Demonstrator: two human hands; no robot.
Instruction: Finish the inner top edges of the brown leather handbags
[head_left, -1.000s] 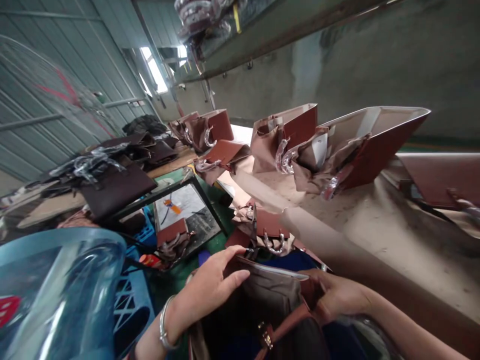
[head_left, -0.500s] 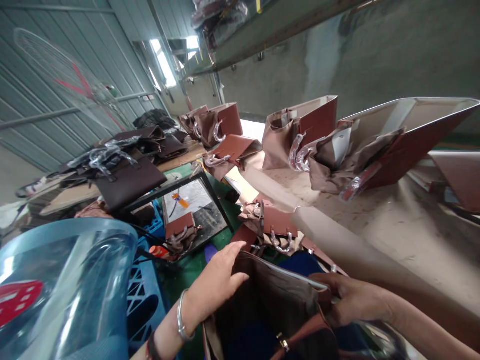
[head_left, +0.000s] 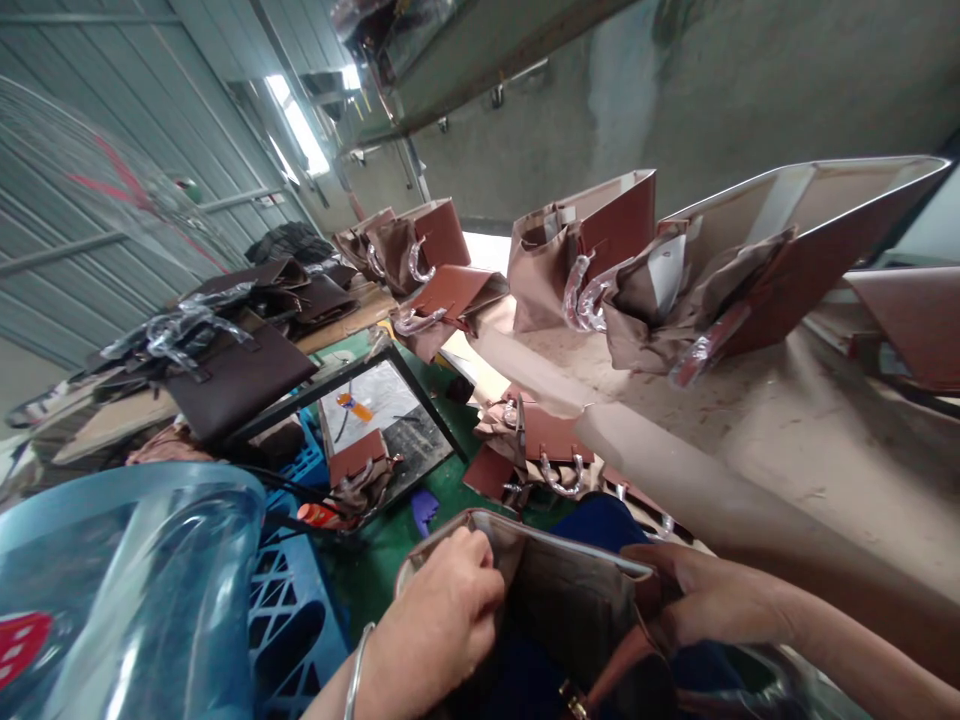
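Observation:
A brown handbag (head_left: 570, 590) with a reddish-brown trim stands open below me, its dark lining showing. My right hand (head_left: 709, 600) grips the bag's right edge, thumb toward the opening and fingers partly hidden behind the rim. At the left corner, my left hand (head_left: 454, 600) is inside the mouth with its fingers curled closed against the lining; whatever they pinch is hidden. A strap with a gold-coloured metal clasp (head_left: 574, 698) lies across the bag's near side. Clear plastic wrap shows under my right forearm.
Several reddish-brown bags stand on the workbench (head_left: 810, 480) at right, handles wrapped in plastic. More bags (head_left: 555, 440) lie below its edge. A large blue water bottle (head_left: 127, 590) and blue crate (head_left: 289, 610) are at left. Dark bags (head_left: 240, 380) are piled beyond, near a fan (head_left: 120, 180).
My left hand has gone from outstretched fingers at the rim to a closed shape inside the bag. The bag's left corner now spreads wider. My right hand keeps its grip.

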